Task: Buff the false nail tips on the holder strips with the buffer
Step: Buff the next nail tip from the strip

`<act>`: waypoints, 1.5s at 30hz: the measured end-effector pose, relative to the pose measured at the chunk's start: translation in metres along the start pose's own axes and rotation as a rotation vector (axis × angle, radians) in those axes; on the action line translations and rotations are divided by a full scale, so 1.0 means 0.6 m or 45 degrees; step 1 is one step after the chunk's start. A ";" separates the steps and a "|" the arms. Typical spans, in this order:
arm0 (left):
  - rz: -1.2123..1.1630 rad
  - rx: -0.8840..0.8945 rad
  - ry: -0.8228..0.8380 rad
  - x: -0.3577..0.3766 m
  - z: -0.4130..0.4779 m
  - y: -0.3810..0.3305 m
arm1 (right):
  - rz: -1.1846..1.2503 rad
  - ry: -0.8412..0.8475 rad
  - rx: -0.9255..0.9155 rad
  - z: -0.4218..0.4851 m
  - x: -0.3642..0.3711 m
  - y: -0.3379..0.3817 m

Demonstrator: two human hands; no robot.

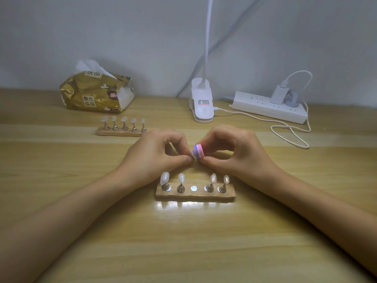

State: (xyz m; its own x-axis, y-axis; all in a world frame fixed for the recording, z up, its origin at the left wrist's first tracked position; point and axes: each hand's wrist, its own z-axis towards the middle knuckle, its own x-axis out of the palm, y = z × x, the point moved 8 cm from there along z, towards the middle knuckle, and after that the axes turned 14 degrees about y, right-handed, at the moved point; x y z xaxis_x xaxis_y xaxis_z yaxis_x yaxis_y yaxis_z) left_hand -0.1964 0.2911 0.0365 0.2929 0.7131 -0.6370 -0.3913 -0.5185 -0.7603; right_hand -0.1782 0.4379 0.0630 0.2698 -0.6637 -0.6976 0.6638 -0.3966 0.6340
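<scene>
A near wooden holder strip [195, 196] lies in front of me with several clear nail tips on metal stands; its middle magnet spot [194, 188] is bare. My left hand [157, 154] pinches a small nail tip on its stand [192, 153], mostly hidden by my fingers, above the strip. My right hand [230, 151] pinches a small block buffer [199, 151] with pink, purple and white layers, pressed against that tip. A second holder strip [120, 131] with several tips stands farther back on the left.
A gold tissue pack [95, 90] sits at the back left. A white clip lamp [202, 101] stands at the back centre, its cable [289, 129] looping over the wooden table [183, 242] to a white power strip [269, 106] at the back right.
</scene>
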 end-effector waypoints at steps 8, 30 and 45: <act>0.000 0.019 -0.007 -0.001 0.000 -0.001 | -0.015 -0.033 -0.041 -0.004 -0.005 0.007; 0.008 -0.020 0.010 -0.001 -0.001 -0.002 | -0.072 -0.030 -0.075 0.000 -0.004 0.010; 0.001 0.005 0.016 0.002 0.002 0.001 | -0.030 -0.010 -0.053 0.004 -0.002 0.007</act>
State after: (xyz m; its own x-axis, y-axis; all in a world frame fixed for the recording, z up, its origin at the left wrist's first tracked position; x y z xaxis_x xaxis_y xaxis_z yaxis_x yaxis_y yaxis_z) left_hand -0.1970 0.2926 0.0354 0.3037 0.7064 -0.6394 -0.3952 -0.5172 -0.7592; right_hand -0.1774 0.4357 0.0674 0.2485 -0.6597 -0.7092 0.6986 -0.3852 0.6030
